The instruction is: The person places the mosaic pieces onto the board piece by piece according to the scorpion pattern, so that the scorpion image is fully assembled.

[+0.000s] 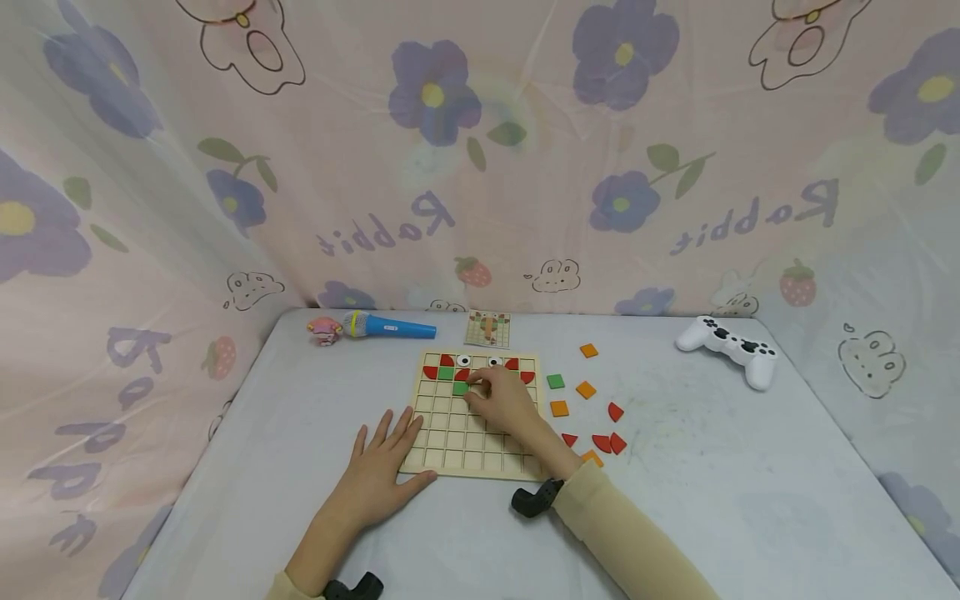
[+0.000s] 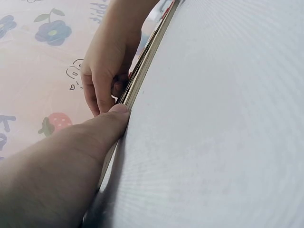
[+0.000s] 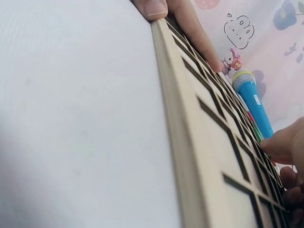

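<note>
A square wooden grid board point(image 1: 450, 437) lies on the table. Red and green pieces, including a green square tile point(image 1: 460, 388), and two round eye pieces sit in its upper rows. My right hand point(image 1: 506, 402) reaches over the board from the right, its curled fingertips down beside the green tile. Whether they pinch a piece is hidden. With fingers spread, my left hand point(image 1: 382, 475) rests at the board's lower left edge. In the left wrist view the left thumb point(image 2: 118, 110) touches the board's side; in the right wrist view the right thumb point(image 3: 271, 144) meets the grid.
Loose orange squares point(image 1: 559, 408), a green square point(image 1: 555, 381) and red quarter-round pieces point(image 1: 615, 412) lie right of the board. Behind stand a patterned card point(image 1: 487, 329), a blue toy microphone point(image 1: 397, 328) and a pink figurine point(image 1: 325, 331). A white game controller point(image 1: 731, 348) lies far right.
</note>
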A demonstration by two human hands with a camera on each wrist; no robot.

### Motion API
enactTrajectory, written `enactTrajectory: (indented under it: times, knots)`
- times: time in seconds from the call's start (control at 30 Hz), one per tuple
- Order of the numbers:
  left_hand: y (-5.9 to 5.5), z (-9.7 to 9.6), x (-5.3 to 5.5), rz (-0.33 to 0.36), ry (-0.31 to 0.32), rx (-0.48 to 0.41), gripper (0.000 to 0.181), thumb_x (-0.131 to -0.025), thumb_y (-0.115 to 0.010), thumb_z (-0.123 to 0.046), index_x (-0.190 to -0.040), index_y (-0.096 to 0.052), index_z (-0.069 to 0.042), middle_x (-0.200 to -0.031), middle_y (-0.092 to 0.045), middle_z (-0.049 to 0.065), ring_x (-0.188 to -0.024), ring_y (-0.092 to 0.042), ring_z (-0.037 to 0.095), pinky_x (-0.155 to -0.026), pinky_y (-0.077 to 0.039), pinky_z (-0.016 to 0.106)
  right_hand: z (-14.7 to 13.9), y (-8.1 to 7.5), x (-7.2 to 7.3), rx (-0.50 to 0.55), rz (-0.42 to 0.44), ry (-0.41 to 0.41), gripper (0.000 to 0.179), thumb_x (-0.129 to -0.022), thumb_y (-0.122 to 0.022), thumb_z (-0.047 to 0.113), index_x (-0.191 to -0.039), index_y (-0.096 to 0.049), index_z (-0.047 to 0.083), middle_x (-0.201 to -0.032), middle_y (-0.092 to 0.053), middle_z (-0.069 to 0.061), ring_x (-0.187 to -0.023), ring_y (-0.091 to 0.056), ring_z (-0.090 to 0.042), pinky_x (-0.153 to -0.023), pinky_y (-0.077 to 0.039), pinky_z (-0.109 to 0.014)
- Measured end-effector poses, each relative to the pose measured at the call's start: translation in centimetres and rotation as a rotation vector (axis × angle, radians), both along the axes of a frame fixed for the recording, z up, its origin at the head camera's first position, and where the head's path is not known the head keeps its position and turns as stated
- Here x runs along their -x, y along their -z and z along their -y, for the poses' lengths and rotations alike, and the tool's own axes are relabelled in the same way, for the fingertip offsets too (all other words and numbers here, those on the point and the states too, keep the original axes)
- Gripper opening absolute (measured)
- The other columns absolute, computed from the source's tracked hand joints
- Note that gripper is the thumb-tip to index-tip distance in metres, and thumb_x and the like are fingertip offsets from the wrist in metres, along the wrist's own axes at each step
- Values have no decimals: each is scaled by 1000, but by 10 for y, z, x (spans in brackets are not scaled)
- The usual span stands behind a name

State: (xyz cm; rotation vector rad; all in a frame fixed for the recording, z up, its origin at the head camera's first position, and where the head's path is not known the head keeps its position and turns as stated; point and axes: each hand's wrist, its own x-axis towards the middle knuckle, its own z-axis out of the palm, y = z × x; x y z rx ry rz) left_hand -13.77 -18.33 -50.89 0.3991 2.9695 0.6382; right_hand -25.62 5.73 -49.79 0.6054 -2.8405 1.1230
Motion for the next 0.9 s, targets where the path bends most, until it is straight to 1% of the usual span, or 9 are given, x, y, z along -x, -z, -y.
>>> enactTrajectory:
  times: [0.3, 0.53, 0.73, 0.83, 0.9]
  knots:
    - [0, 0, 1, 0, 2, 5, 91, -98, -59, -69, -167, -35, -15, -176, -22, 6, -164, -10, 40, -126, -5, 72, -3, -7, 0, -33, 30, -19, 21, -97, -77, 24, -115, -78, 11, -91, -60, -1, -83, -53, -16, -71, -46, -31]
    - [-1, -1, 1, -2, 1, 9, 91, -98, -60, -68, -167, -35, -14, -176, -23, 6, -164, -11, 40, -126, -5, 72, -10, -15, -1, -29, 11, -12, 18, -97, -78, 23, -112, -78, 13, -91, -61, 1, -79, -53, -15, -70, -47, -31]
    - [-1, -1, 0, -15, 2, -2, 90, -98, -61, -67, -167, -37, -14, -176, -24, 6, -164, -12, 40, -126, -6, 72, -27, -23, -3, -3, -37, 1, 21, -96, -80, 20, -113, -79, 8, -94, -66, -3, -80, -56, -17, -69, -48, -32]
    - [0, -1, -1, -17, 2, -7, 91, -97, -62, -67, -167, -36, -15, -176, -24, 6, -164, -12, 39, -126, -6, 71, -40, -26, -3, -3, -33, 24, 22, -96, -81, 20, -115, -78, 7, -96, -66, -5, -82, -55, -18, -70, -47, -31]
    - [1, -1, -1, -19, 1, -9, 90, -98, -61, -67, -167, -36, -15, -176, -24, 6, -164, -12, 40, -126, -6, 72, -50, -27, -2, -2, -28, 47, 24, -96, -81, 20, -116, -78, 8, -95, -66, -7, -80, -53, -19, -69, -46, -32]
